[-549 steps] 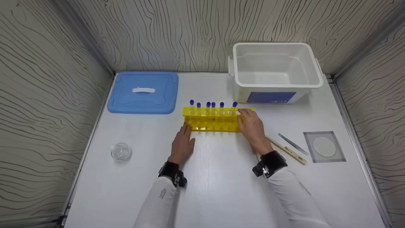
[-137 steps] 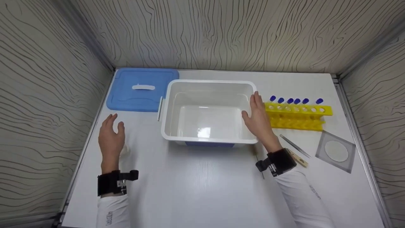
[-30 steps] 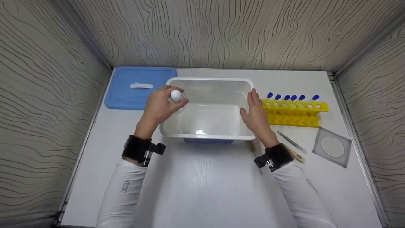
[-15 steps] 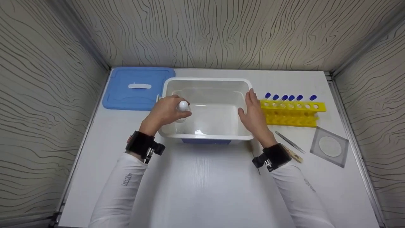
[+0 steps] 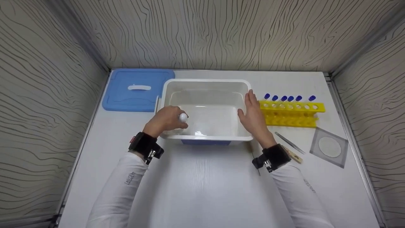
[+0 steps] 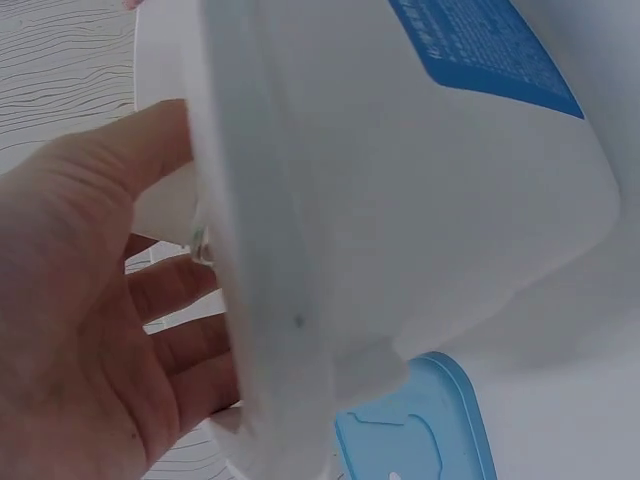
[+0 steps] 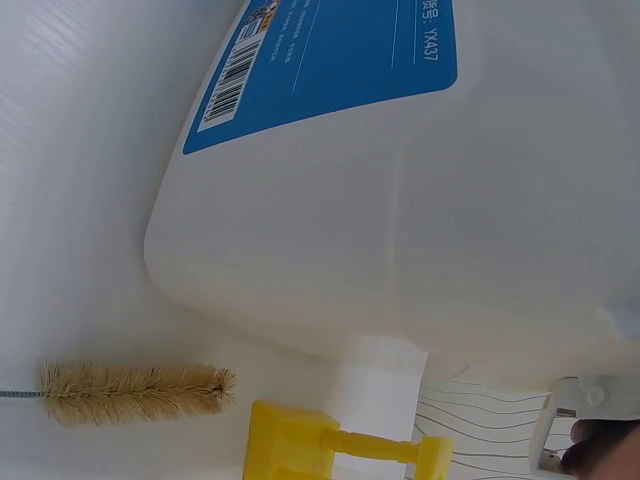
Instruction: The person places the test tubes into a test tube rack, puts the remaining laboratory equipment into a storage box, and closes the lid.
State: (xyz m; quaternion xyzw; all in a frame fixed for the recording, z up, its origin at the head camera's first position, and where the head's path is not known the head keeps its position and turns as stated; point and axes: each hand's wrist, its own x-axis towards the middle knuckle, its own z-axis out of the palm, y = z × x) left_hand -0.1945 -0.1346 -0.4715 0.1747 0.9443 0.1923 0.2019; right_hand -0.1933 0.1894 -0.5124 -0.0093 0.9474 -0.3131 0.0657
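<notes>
A white plastic storage box (image 5: 208, 138) stands in the middle of the table. Inside its left part, my left hand (image 5: 167, 119) holds a glass alcohol lamp with a white rounded cap (image 5: 183, 117). Fingers and thumb close round the lamp, hiding most of its glass body. The left wrist view shows only a sliver of glass (image 6: 202, 246) past the box rim, with the left hand (image 6: 90, 290) reaching over that rim. My right hand (image 5: 254, 117) rests with straight fingers along the box's right rim; in the right wrist view only a dark bit of it shows.
Right of the box stands a yellow rack (image 5: 291, 120) with several blue-capped test tubes (image 5: 284, 98). Nearby lie tweezers (image 5: 289, 142), a wooden test tube clamp (image 5: 294, 155), a wire gauze (image 5: 329, 147) and a bristle brush (image 7: 140, 392). A blue lid (image 5: 136, 98) lies back left.
The rack moved from the middle to the right, and the box came from back right to the middle. The left hand brought the lamp over the box and has lowered it inside.
</notes>
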